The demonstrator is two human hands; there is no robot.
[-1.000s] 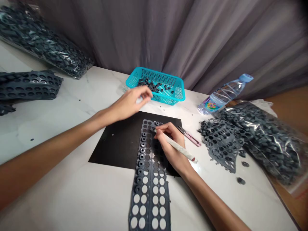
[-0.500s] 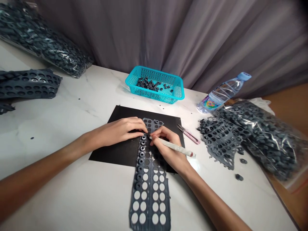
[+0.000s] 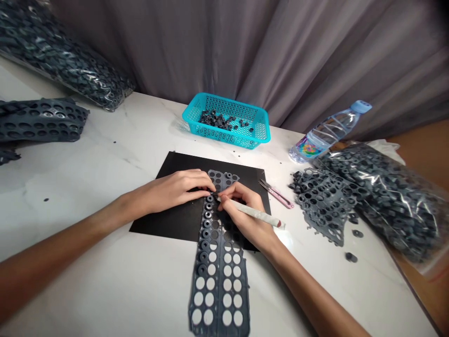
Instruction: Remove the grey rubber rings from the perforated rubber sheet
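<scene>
A dark grey rubber sheet (image 3: 219, 281) with rows of round holes runs lengthwise before me. Small rubber rings (image 3: 205, 234) still sit in its left column, and one more near its far end. My left hand (image 3: 184, 187) pinches the sheet at its left edge, thumb and forefinger close together; what lies exactly between the tips is hidden. Like a pen, my right hand (image 3: 245, 208) grips a white, tape-wrapped stick-like tool (image 3: 263, 216). The tool's tip meets the sheet beside my left fingertips, too small to make out.
Under the sheet's far half lies a black mat (image 3: 164, 215). Behind it stands a turquoise basket (image 3: 228, 136) with loose rubber pieces. Pink thread snips (image 3: 277, 194), a water bottle (image 3: 326, 133), scrap sheet (image 3: 324, 206) and a full bag (image 3: 389, 201) are right; another bag (image 3: 66, 56) is left.
Both hands keep nearly the same pose at the same spot on the sheet. The whole view has shifted slightly; no piece has visibly come loose.
</scene>
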